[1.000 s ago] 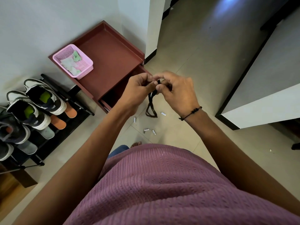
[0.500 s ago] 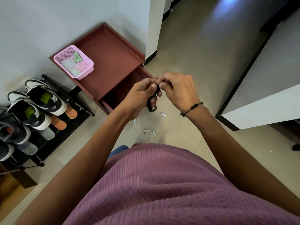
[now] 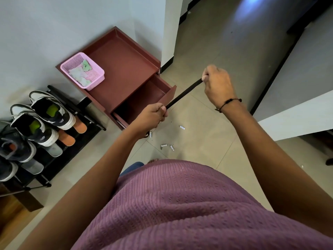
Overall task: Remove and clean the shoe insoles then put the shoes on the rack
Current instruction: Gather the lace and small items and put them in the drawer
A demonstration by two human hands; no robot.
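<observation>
Now, band: a black band [image 3: 183, 92] is stretched taut and straight between both hands, slanting from 7 o'clock up to 1 o'clock above the floor.
Left hand: the left hand [image 3: 152, 114] has its fingers curled tight on the band's lower end, over the front edge of the open drawer [image 3: 144, 98].
Right hand: the right hand [image 3: 217, 83] has fingers and thumb clamped on the upper end; a dark cord bracelet [image 3: 228, 103] sits on its wrist.
Change: half a second ago the hands were pressed together with the band bunched and hanging as a short loop; now they are well apart and the band is drawn out full length.
Shoes: four sneakers [image 3: 36, 127] stand on the black rack [image 3: 54, 159] at 9 o'clock, well apart from the hands; flat insoles [image 3: 72, 132] lie just beside them.
Cabinet: a maroon cabinet [image 3: 122, 65] at 11 o'clock carries a pink basket [image 3: 82, 71] holding pale cloths.
Floor: small white pieces [image 3: 166, 147] lie scattered on the tiles below the hands.
In the way: the left forearm hides part of the drawer front.
</observation>
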